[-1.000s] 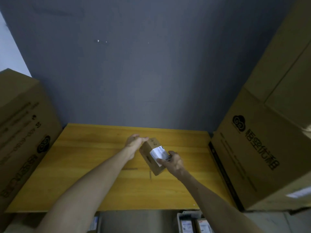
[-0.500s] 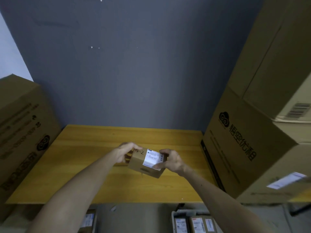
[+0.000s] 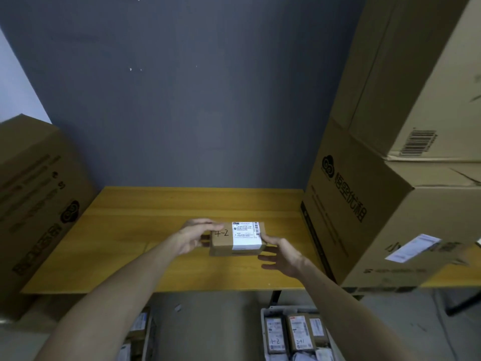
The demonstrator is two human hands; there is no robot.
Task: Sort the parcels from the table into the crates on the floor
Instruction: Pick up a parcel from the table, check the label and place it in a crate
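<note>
Against the grey wall [image 3: 203, 100], a yellow table [image 3: 130, 230] — both hands [image 3: 194, 237] grasping a labelled parcel [image 3: 238, 239].

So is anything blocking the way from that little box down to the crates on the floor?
Nothing visible does. Both hands hold the parcel above the table; the open grey crate lies below the table's near edge, already holding parcels.

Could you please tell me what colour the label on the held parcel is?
White with black print, on the brown parcel; head view.
</note>
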